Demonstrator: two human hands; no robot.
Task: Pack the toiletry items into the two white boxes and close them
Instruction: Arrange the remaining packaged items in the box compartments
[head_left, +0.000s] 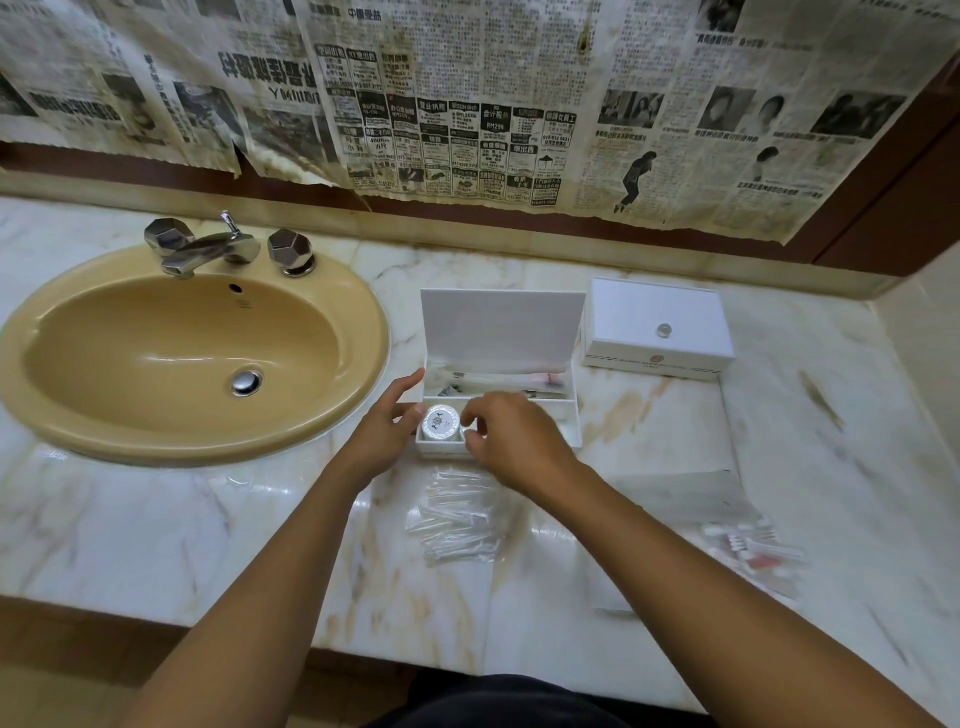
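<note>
An open white box (566, 415) stands on the marble counter with its lid (501, 325) raised. Its rear compartment holds flat packets. A round white jar (441, 423) sits in the front left compartment. My left hand (387, 426) touches the jar's left side, thumb against it and index finger along the box's left wall. My right hand (511, 436) pinches the jar's right edge from above. A second white box (657, 330), closed, with a small round knob, stands to the right. Clear plastic-wrapped items (457, 514) lie in front of the open box.
A tan oval sink (192, 353) with a chrome tap (208, 249) fills the counter's left. More packets with red and white items (753, 551) and a clear flat sachet (680, 493) lie at the right. Newspaper covers the wall behind.
</note>
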